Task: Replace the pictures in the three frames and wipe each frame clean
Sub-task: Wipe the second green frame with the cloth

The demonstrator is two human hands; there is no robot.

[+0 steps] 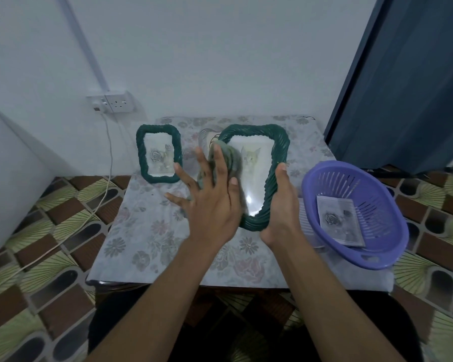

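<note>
Finding: my right hand (280, 205) grips the cat frame (254, 128), held tilted just left of the purple basket (377, 194). My left hand (212, 205), fingers spread flat, presses the cloth (232, 159) on its glass. Risk: hard wiping against this one-sided grip could twist the frame loose.

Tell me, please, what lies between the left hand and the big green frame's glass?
A greenish cloth, which the left hand presses against the big green frame; the head view shows it.

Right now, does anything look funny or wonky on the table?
The purple basket sits at the table's right edge and seems to poke out past it, with a loose rose picture lying inside. Nothing looks spilled or broken.
</note>
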